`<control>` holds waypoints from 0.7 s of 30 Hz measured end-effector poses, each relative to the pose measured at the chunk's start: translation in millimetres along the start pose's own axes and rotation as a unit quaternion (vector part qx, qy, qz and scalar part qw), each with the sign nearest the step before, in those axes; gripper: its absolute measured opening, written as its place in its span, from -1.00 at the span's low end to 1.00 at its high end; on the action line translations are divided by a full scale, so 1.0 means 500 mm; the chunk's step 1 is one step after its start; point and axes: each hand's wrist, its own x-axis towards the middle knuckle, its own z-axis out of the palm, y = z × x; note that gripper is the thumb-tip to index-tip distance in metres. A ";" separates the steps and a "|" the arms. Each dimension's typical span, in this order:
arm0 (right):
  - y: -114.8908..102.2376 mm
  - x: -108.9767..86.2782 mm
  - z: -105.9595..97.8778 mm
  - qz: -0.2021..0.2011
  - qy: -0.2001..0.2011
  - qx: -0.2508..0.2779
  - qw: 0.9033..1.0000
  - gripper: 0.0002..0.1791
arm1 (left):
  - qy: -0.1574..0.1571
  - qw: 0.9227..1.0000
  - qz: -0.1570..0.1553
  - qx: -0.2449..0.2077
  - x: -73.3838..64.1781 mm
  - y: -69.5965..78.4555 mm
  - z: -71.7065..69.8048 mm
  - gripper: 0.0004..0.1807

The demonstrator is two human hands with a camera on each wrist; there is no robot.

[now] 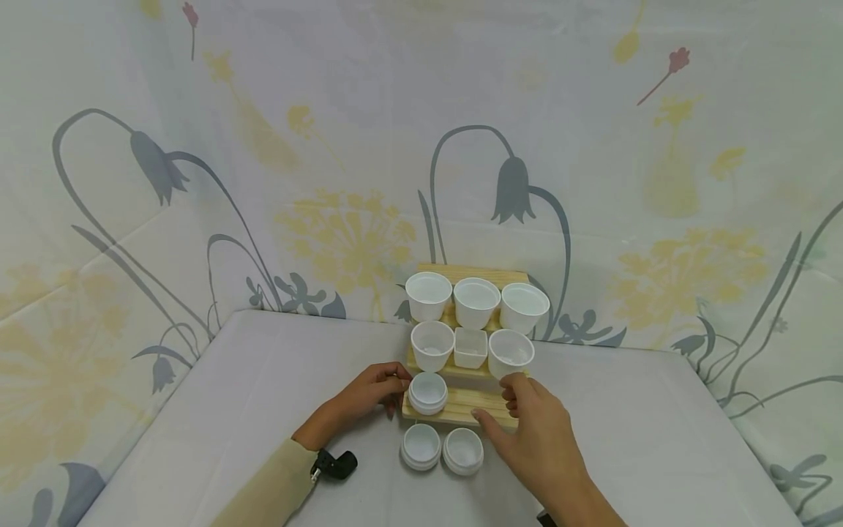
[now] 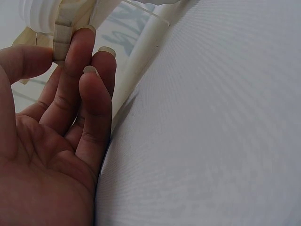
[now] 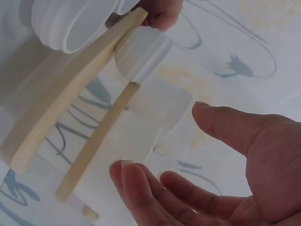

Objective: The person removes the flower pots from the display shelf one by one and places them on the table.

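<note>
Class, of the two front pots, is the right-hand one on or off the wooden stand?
Off: the right-hand pot stands on the white tabletop, in front of the wooden stand, beside a matching pot.

Left sleeve [image 1: 266, 487]: pale beige, plain, ending short of the wrist, lower left of the head view
Left wrist device [image 1: 339, 465]: black, compact, rounded end, dark band
Right wrist device [image 1: 545, 519]: black, mostly cut off at the bottom edge
Fingernails [image 2: 107, 51]: rounded
</note>
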 end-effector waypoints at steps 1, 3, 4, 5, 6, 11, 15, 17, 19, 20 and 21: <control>0.001 0.001 -0.001 -0.001 0.006 0.001 1.000 -0.49 | 0.001 1.000 0.000 0.000 0.000 0.000 0.000 -0.77; 0.003 0.003 -0.002 -0.007 0.015 0.002 1.000 -0.49 | 0.002 1.000 0.000 0.000 0.001 -0.001 0.001 -0.77; 0.004 0.003 -0.002 -0.009 0.019 0.004 1.000 -0.49 | 0.002 1.000 0.001 0.000 0.001 -0.001 0.001 -0.77; 0.004 0.004 -0.002 -0.011 0.022 0.006 1.000 -0.49 | 0.003 1.000 0.001 0.001 0.001 -0.001 0.001 -0.76; 0.004 0.004 -0.001 -0.011 0.025 0.009 1.000 -0.49 | 0.003 1.000 0.002 0.001 0.001 -0.001 0.001 -0.76; 0.006 0.003 0.011 -0.026 0.040 0.020 0.999 -0.47 | 0.006 1.000 -0.001 0.006 0.001 -0.001 0.000 -0.76; 0.008 0.003 0.025 -0.037 0.047 0.030 0.998 -0.45 | 0.005 1.000 -0.003 0.004 0.002 -0.004 0.000 -0.76; 0.009 0.003 0.032 -0.037 0.047 0.037 0.998 -0.44 | 0.003 1.000 -0.002 0.002 0.001 -0.005 -0.001 -0.77; 0.011 0.003 0.040 -0.036 0.048 0.044 0.997 -0.42 | 0.003 1.000 -0.001 0.002 0.001 -0.005 0.000 -0.76; 0.011 0.003 0.043 -0.036 0.047 0.048 0.997 -0.41 | 0.002 1.000 -0.001 0.001 0.001 -0.005 0.000 -0.76; 0.011 0.003 0.048 -0.035 0.047 0.053 0.997 -0.40 | 0.002 1.000 0.000 0.001 0.001 -0.004 0.000 -0.76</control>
